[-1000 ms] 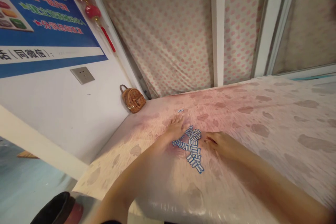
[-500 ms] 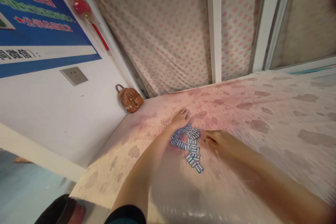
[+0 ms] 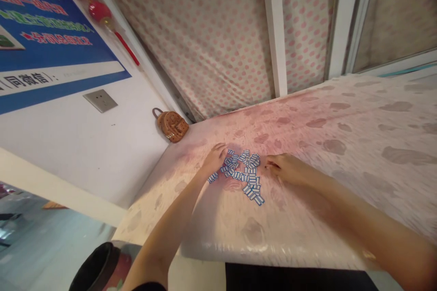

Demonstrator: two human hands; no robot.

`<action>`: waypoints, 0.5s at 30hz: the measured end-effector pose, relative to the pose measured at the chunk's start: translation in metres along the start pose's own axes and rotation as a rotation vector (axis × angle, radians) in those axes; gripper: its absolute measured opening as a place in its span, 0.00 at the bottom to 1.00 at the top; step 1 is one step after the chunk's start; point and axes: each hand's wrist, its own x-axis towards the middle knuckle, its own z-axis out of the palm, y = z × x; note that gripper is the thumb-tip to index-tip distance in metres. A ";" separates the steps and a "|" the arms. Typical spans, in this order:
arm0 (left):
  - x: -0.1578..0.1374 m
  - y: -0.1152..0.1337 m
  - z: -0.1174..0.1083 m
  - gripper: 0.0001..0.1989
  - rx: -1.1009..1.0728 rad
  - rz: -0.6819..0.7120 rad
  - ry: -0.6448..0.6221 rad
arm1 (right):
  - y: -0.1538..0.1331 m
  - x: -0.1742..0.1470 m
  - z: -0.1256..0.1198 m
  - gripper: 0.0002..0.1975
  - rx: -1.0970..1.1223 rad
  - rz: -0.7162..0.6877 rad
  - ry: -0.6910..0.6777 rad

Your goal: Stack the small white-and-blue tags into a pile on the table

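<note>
Small flat rectangular pieces (image 3: 251,177), white with blue borders, lie in a loose, overlapping cluster on the patterned tablecloth (image 3: 253,232). Along the cluster's left side rests my left hand (image 3: 215,158), its fingers stretched out and close to the pieces; a few pieces show below its wrist. My right hand (image 3: 282,167) is just right of the cluster, on or just above the cloth. Its fingers are curled in towards the thumb, and whatever they may hold is hidden. The print on the pieces is too small to read.
A small brown backpack-shaped bag (image 3: 173,126) leans against the wall at the table's far left corner. Dotted curtains (image 3: 205,45) hang behind the table. At the lower left, beside the table, stands a dark-rimmed bin (image 3: 99,266). A socket (image 3: 100,101) is on the wall.
My left hand has moved left and towards me, from the cluster's far edge to its left side, uncovering more pieces. My right hand stays beside the cluster. The view has shifted slightly.
</note>
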 end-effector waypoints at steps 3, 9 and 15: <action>-0.027 0.014 0.008 0.30 0.047 -0.092 -0.022 | 0.003 0.000 0.002 0.11 0.017 -0.024 -0.004; -0.052 0.066 0.024 0.34 0.072 0.092 -0.259 | 0.002 0.002 0.001 0.10 0.001 -0.012 0.002; -0.013 0.070 0.024 0.34 0.125 0.085 -0.301 | 0.005 0.003 -0.003 0.12 -0.101 -0.001 -0.005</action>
